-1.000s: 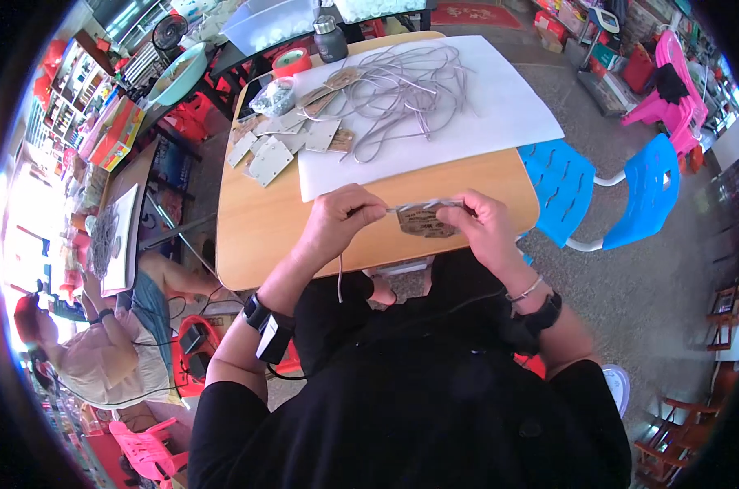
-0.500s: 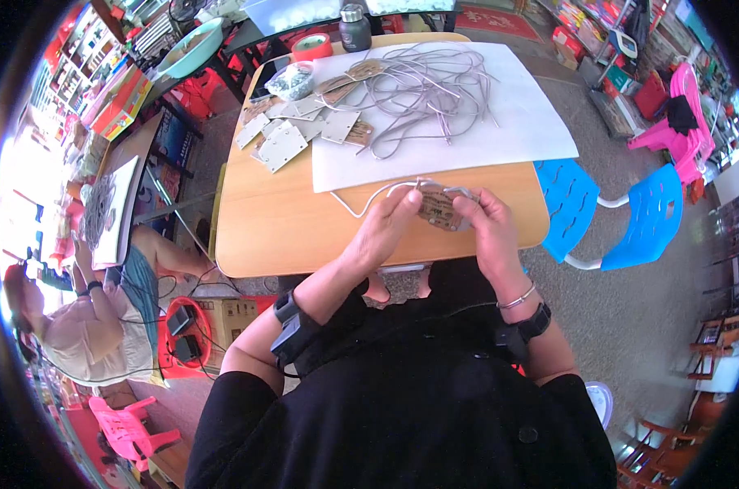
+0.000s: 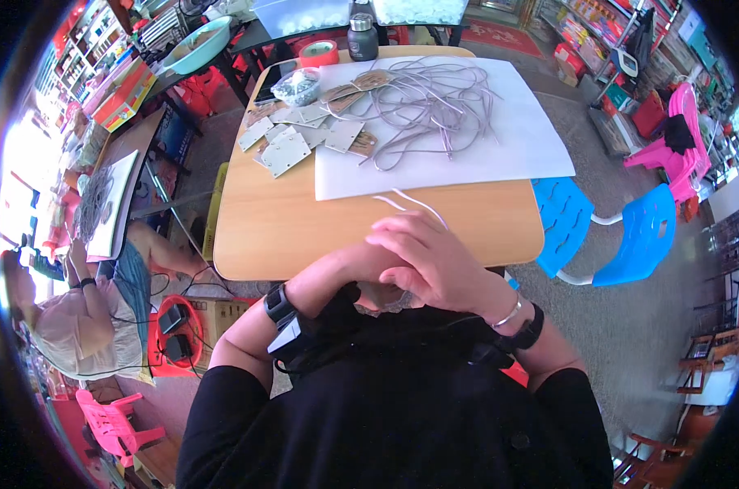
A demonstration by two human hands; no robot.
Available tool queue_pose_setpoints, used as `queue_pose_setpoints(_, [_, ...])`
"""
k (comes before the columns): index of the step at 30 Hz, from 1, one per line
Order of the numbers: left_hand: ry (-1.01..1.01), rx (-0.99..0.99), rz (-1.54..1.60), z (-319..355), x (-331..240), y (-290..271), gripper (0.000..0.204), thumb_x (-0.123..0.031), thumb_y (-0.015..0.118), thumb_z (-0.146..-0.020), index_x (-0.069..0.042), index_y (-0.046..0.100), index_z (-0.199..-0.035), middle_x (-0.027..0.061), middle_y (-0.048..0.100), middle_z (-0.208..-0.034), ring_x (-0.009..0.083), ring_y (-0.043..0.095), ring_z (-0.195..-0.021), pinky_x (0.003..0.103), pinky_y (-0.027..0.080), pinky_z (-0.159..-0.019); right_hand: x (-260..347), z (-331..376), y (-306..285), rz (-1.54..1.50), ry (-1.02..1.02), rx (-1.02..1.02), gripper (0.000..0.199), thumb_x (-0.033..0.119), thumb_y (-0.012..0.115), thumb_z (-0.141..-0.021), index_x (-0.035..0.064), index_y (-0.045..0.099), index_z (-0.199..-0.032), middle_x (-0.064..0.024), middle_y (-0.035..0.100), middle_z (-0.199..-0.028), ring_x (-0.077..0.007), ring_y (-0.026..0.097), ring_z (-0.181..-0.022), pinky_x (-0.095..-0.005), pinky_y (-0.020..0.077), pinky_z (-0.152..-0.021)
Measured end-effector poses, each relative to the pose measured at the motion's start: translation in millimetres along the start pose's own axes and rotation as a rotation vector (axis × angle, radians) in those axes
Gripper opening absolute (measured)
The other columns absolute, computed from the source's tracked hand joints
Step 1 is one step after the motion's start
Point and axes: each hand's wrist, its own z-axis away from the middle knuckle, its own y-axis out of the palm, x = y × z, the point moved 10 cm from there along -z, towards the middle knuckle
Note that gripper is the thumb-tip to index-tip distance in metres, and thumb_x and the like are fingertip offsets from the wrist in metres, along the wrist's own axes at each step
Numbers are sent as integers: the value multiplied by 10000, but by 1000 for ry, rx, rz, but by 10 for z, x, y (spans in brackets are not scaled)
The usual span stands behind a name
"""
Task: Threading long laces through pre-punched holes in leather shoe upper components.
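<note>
My hands are crossed in front of the table's near edge. My right hand (image 3: 434, 262) lies over my left hand (image 3: 368, 262), its fingers stretched out to the left and its thumb apart. Most of my left hand is covered, and its fingers are hidden. Two pale cord ends (image 3: 422, 205) stick out beyond my hands over the bare wood. The small brown card with holes, seen earlier between my fingers, is hidden now. Farther off, a tangle of grey cord (image 3: 434, 106) lies on a white sheet (image 3: 516, 155).
White and brown cards (image 3: 287, 155) are piled at the table's left, near a bag of small parts (image 3: 297, 86), red tape (image 3: 319, 54) and a dark bottle (image 3: 362, 37). A blue chair (image 3: 635, 236) stands at the right. Another person (image 3: 80, 318) sits at a left table.
My hands have come closer to my body and crossed, right over left. The brown card has gone out of sight behind them, and the cord ends now point away from me.
</note>
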Motion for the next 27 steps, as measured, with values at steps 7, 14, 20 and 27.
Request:
queue_pose_setpoints(7, [-661,231,225,195,449,-87,232,-208,606,-866,-26,662,-999,61,652,-691,181,622,-638,301,501,-625,-891,601,286,-193,682,477,300,237,582,-901,28,597,-1115,-94,644,-730,-181,614,-655,-307,476,-625])
queue_pose_setpoints(14, [-834,-177,889,364,639,-154,270,-194,506,-951,42,616,-1023,56,632,-793,128,612,-698,248,508,-640,-1203,592,-392,-239,784,48,177,156,603,-873,12,646,-966,-132,660,-766,-228,628,-669,-288,487,-634])
queue_pose_setpoints(20, [-784,-363,1123,269,534,-182,285,-192,455,-967,26,592,-1089,62,608,-877,133,603,-752,260,521,-669,-1155,486,-620,169,603,-291,104,124,608,-853,23,620,-878,-111,636,-810,-251,623,-685,-326,490,-614])
queue_pose_setpoints(27, [-410,-421,490,110,434,-521,245,-113,536,-924,16,576,-1128,9,526,-902,99,553,-720,255,476,-608,-468,104,-168,211,284,66,89,102,632,-830,28,617,-876,-101,592,-783,-268,605,-709,-337,483,-623])
